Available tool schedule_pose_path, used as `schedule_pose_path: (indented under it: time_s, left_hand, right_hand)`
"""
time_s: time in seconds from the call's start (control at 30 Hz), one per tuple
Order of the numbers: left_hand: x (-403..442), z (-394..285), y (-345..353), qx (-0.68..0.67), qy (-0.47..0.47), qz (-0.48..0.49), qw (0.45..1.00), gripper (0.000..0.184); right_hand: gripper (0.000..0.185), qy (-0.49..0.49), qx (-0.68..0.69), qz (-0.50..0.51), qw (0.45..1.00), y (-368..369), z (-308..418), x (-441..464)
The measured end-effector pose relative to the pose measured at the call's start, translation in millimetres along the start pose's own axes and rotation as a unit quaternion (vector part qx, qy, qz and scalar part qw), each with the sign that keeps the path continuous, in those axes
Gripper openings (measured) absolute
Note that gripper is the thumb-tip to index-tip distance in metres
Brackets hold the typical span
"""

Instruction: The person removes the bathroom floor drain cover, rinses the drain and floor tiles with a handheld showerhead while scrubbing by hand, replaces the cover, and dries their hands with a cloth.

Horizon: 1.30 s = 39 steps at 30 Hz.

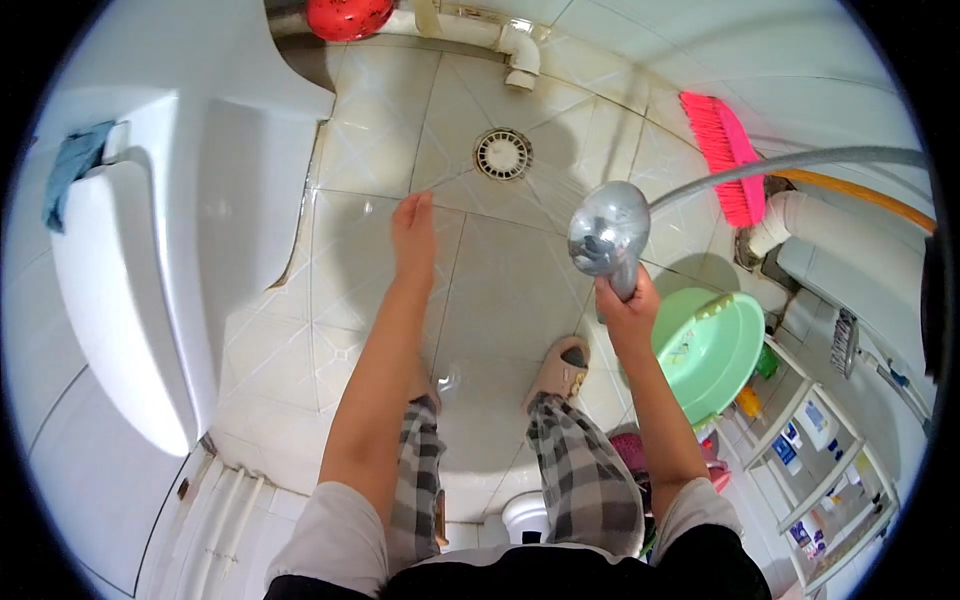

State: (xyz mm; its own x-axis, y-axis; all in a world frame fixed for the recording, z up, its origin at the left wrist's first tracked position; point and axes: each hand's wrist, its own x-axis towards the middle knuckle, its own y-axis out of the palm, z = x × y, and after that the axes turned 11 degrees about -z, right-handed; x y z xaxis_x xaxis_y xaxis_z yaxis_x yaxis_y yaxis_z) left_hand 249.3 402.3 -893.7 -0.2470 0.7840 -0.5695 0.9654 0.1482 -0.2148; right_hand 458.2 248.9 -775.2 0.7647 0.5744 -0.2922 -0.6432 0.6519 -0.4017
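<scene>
My right hand (630, 308) is wrapped round the handle of a silver shower head (610, 228), which faces the floor, with thin streaks of water between it and the round floor drain (503, 154). A grey hose (790, 162) runs from it to the right edge. My left hand (413, 222) is held out over the tiled floor, left of and below the drain. Its fingers look drawn together, and whether anything is between them is too small to make out.
A white toilet (130, 300) stands at the left with a blue cloth (76, 170) on it. At the right are a pink broom (728, 160), a green basin (725, 350) and a white rack (790, 425) of bottles. A red object (348, 16) lies by the pipe at the top.
</scene>
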Motion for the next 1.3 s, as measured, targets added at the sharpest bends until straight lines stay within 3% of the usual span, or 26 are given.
schedule_pose_path:
  time_s: [0.07, 0.13, 0.2, 0.33, 0.4, 0.43, 0.6, 0.7, 0.77, 0.87, 0.97, 1.0, 1.07, 1.2, 1.3]
  left_hand:
    - [-22, -2, -44, 0.031, 0.052, -0.015, 0.998, 0.027]
    - [-42, -25, -81, 0.033, 0.089, -0.011, 0.995, 0.026]
    - [-64, -63, -111, 0.220, 0.098, 0.058, 0.969, 0.026]
    - [-112, -128, -141, 0.298, 0.144, 0.068, 0.941, 0.024]
    - [-138, -160, -141, 0.419, 0.368, 0.052, 0.828, 0.025]
    - [-156, -184, -137, 0.406, 0.391, 0.055, 0.824, 0.025]
    - [-241, -322, -83, 0.329, 0.504, 0.107, 0.791, 0.033]
    - [-313, -436, -39, 0.269, 0.649, 0.130, 0.700, 0.037]
    - [-360, -504, -7, 0.224, 0.739, 0.136, 0.621, 0.042]
    - [-433, -590, 42, 0.153, 0.849, 0.115, 0.492, 0.048]
    - [-495, -651, 95, 0.106, 0.917, 0.072, 0.378, 0.037]
    - [-506, -665, 111, 0.105, 0.919, 0.071, 0.374, 0.037]
    - [-524, -687, 141, 0.116, 0.943, 0.017, 0.310, 0.045]
    - [-522, -694, 184, 0.154, 0.938, 0.005, 0.311, 0.046]
    - [-523, -684, 197, 0.211, 0.920, -0.009, 0.330, 0.057]
  right_hand:
    - [0.022, -0.001, -0.083, -0.006, 0.996, -10, 17, -8]
    - [0.022, 0.013, -0.061, -0.012, 0.998, -16, 36, -17]
    - [0.023, 0.015, -0.040, -0.021, 0.999, -21, 44, -24]
    - [0.024, 0.009, -0.105, -0.033, 0.994, -30, 94, -42]
    - [0.026, 0.021, -0.096, -0.046, 0.994, -32, 100, -52]
    - [0.026, -0.004, -0.113, -0.036, 0.993, -37, 101, -57]
    - [0.026, -0.039, -0.111, -0.009, 0.993, -68, 156, -95]
    - [0.027, -0.074, -0.071, -0.010, 0.995, -87, 198, -116]
    - [0.029, -0.045, -0.112, 0.034, 0.992, -99, 224, -129]
    - [0.031, -0.088, -0.110, 0.024, 0.990, -111, 251, -147]
    - [0.031, -0.074, -0.051, 0.052, 0.995, -127, 275, -161]
    - [0.031, -0.077, -0.048, 0.050, 0.995, -133, 285, -164]
    - [0.030, -0.065, 0.003, 0.059, 0.996, -148, 306, -172]
    - [0.028, -0.053, 0.049, 0.056, 0.996, -189, 342, -182]
    - [0.026, -0.066, 0.090, 0.038, 0.993, -218, 357, -182]
